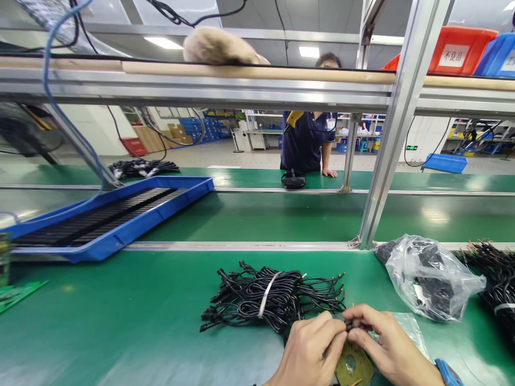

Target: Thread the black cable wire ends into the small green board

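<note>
Green bench (120, 321); left hand (309, 348), right hand (382, 343) fingers pinching small black connector (348, 325) beside cable bundle (273, 297).

I see a blue tray (120, 225) on the green tabletop (120, 321), a plastic bag (432, 276), and red bins (458, 48) overhead.

Green bench mat (120, 321), aluminium frame (396, 123), ceiling light panels (163, 43), perhaps shelving (201, 128) beyond.
</note>
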`<state>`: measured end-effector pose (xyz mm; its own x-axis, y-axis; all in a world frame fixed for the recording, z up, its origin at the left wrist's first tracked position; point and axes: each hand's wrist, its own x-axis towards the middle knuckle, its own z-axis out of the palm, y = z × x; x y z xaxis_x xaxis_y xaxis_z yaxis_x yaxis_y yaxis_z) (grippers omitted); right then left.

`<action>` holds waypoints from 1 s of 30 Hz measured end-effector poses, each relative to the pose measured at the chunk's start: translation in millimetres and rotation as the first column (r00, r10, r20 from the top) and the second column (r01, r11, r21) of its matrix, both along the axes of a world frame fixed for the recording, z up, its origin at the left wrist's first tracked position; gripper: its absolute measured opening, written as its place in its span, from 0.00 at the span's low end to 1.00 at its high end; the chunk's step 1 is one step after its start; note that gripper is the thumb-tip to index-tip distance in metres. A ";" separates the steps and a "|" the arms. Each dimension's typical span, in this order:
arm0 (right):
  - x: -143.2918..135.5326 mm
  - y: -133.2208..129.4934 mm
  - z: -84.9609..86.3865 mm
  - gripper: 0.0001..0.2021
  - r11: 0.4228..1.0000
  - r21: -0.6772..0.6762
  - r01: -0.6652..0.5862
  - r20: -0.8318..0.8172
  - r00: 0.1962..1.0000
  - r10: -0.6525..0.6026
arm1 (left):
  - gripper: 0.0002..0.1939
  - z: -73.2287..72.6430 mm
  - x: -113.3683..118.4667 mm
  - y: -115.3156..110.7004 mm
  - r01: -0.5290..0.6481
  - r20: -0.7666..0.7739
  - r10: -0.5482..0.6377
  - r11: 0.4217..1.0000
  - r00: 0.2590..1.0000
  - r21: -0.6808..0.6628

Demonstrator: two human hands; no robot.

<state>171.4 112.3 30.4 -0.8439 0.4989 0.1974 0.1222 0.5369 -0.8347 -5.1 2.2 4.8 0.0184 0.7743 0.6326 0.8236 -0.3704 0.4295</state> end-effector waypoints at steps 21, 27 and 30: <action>-12.3 -3.0 -41.1 0.12 0.977 0.212 0.029 -0.154 0.988 0.004 | 0.11 -16.7 -6.0 6.6 -0.077 0.016 0.076 0.993 0.997 0.093; -19.4 -3.6 -57.8 0.17 0.970 0.234 0.062 -0.190 0.982 -0.017 | 0.12 -33.6 -3.4 14.4 -0.112 0.113 0.100 0.989 0.988 0.096; -16.8 -6.4 -50.2 0.12 0.983 0.178 0.052 -0.209 0.978 -0.014 | 0.11 -27.2 -3.0 12.1 -0.072 0.138 0.066 0.997 0.988 0.038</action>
